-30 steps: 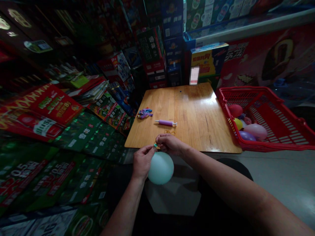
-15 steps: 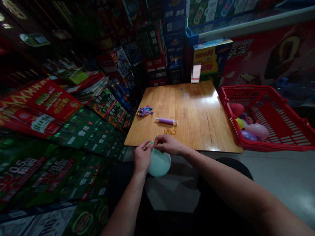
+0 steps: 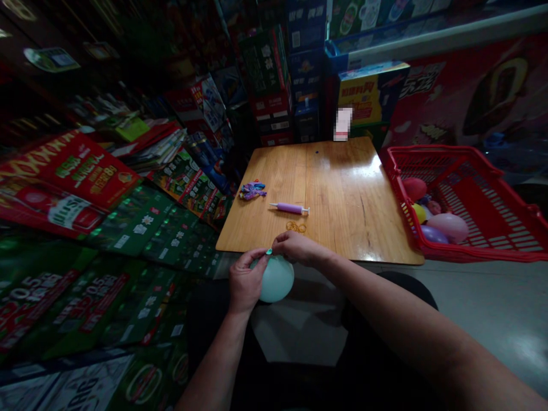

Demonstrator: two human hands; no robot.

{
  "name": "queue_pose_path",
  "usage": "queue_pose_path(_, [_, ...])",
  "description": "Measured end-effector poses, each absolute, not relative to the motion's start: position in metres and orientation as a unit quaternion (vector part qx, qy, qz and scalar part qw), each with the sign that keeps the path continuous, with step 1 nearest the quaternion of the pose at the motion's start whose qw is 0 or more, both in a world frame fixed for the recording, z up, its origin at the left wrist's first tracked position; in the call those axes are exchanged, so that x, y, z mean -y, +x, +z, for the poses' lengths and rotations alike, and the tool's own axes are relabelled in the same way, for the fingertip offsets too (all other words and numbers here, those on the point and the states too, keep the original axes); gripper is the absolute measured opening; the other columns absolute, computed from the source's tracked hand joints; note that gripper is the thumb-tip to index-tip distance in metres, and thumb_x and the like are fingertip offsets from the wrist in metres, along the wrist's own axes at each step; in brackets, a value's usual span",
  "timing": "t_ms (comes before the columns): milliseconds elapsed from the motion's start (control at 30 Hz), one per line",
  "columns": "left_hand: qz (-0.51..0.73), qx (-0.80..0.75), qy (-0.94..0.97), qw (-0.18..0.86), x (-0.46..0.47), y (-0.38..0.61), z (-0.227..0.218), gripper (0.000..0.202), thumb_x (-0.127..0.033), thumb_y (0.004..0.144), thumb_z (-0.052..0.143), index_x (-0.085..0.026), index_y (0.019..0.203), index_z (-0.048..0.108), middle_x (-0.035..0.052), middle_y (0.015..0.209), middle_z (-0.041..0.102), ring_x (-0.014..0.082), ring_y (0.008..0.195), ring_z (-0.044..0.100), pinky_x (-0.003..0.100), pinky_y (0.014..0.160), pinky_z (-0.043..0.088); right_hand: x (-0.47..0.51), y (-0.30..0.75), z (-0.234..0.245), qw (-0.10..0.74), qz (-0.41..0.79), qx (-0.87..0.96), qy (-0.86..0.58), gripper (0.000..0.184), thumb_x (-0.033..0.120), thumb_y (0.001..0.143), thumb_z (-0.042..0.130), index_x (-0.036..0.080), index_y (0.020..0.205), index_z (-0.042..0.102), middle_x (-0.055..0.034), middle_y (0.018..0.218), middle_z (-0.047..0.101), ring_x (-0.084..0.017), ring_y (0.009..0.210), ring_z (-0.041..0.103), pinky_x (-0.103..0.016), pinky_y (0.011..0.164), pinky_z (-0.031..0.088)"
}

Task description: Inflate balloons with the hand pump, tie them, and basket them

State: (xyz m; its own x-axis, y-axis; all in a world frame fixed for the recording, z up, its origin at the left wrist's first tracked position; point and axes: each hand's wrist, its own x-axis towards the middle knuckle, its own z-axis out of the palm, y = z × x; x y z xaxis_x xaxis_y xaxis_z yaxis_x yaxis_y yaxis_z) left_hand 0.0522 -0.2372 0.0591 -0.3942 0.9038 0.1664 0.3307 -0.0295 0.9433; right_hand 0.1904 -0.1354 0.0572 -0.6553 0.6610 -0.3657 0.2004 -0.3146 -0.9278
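A pale mint-green inflated balloon point(image 3: 277, 281) hangs in front of the table's near edge, its mouth pointing up. My left hand point(image 3: 247, 278) pinches it at the neck, the small green lip showing between thumb and fingers. Right beside that lip, my right hand point(image 3: 296, 248) is closed in a pinch; whatever its fingertips hold is hidden. Just beyond my right hand lie several yellowish rubber bands point(image 3: 295, 228). Farther back on the wooden table point(image 3: 338, 194) rests a purple hand pump point(image 3: 290, 209) with a white nozzle and handle. A pile of uninflated balloons point(image 3: 252, 191) lies at the left.
A red plastic basket point(image 3: 475, 251) to the right of the table holds several inflated balloons point(image 3: 448, 227). Stacked green drink cartons point(image 3: 141, 228) crowd the left side. A yellow and blue box point(image 3: 363, 97) and a blurred-out pale object point(image 3: 343, 124) stand at the back.
The balloon's green lip now shows more clearly above my left fingers. My right hand has shifted slightly right, and its fingers are drawn closer together. The table items have stayed put.
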Motion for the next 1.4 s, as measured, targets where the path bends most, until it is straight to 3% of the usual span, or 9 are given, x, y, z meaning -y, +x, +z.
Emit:
queue_pose_path(167, [0.512, -0.641, 0.516, 0.246, 0.241, 0.054, 0.069, 0.017, -0.033, 0.080, 0.071, -0.022, 0.092, 0.077, 0.0062, 0.093, 0.074, 0.0230, 0.089, 0.068, 0.033, 0.086, 0.050, 0.135, 0.191, 0.057, 0.177, 0.747, 0.530, -0.360, 0.004, 0.016, 0.069, 0.062, 0.016, 0.070, 0.057, 0.0056, 0.049, 0.042, -0.007, 0.041, 0.035, -0.021, 0.038, 0.023])
queue_pose_path(333, [0.526, -0.653, 0.490, 0.239, 0.237, 0.053, 0.072, 0.017, -0.033, 0.080, 0.071, -0.021, 0.090, 0.077, 0.0057, 0.089, 0.074, 0.0218, 0.085, 0.068, 0.031, 0.083, 0.050, 0.134, 0.195, 0.061, 0.209, 0.793, 0.502, -0.274, 0.012, 0.017, 0.068, 0.066, 0.016, 0.078, 0.061, 0.0062, 0.054, 0.047, -0.006, 0.044, 0.037, -0.019, 0.040, 0.024])
queue_pose_path(700, [0.539, -0.646, 0.445, 0.306, 0.232, 0.049, 0.059, 0.028, -0.037, 0.081, 0.070, -0.018, 0.101, 0.075, 0.0086, 0.098, 0.074, 0.0230, 0.092, 0.068, 0.032, 0.084, 0.050, 0.138, 0.196, 0.062, 0.280, 0.700, 0.596, -0.277, 0.014, 0.026, 0.074, 0.070, 0.014, 0.081, 0.067, 0.0027, 0.066, 0.055, -0.007, 0.057, 0.044, -0.020, 0.050, 0.032])
queue_pose_path(1067, [0.638, -0.593, 0.344, 0.352, 0.232, 0.048, 0.055, 0.023, -0.032, 0.076, 0.075, -0.018, 0.094, 0.071, 0.0027, 0.089, 0.071, 0.0153, 0.080, 0.064, 0.027, 0.077, 0.048, 0.136, 0.201, 0.068, 0.227, 0.717, 0.619, -0.226, 0.014, 0.026, 0.077, 0.067, 0.014, 0.084, 0.065, 0.0021, 0.069, 0.056, -0.009, 0.060, 0.047, -0.020, 0.055, 0.036])
queue_pose_path(1200, [0.657, -0.565, 0.306, 0.393, 0.229, 0.048, 0.052, 0.023, -0.029, 0.073, 0.077, -0.018, 0.092, 0.070, 0.0021, 0.088, 0.070, 0.0137, 0.079, 0.063, 0.026, 0.077, 0.048, 0.137, 0.200, 0.070, 0.222, 0.666, 0.679, -0.213, 0.011, 0.022, 0.076, 0.064, 0.014, 0.084, 0.065, 0.0002, 0.076, 0.061, -0.010, 0.068, 0.051, -0.021, 0.062, 0.040])
queue_pose_path(1400, [0.678, -0.545, 0.239, 0.432, 0.227, 0.047, 0.050, 0.024, -0.026, 0.069, 0.080, -0.017, 0.089, 0.070, 0.0012, 0.085, 0.070, 0.0127, 0.077, 0.064, 0.025, 0.075, 0.048, 0.138, 0.197, 0.072, 0.214, 0.605, 0.725, -0.251, 0.009, 0.022, 0.079, 0.061, 0.014, 0.080, 0.063, 0.0015, 0.070, 0.056, -0.010, 0.063, 0.048, -0.020, 0.057, 0.037])
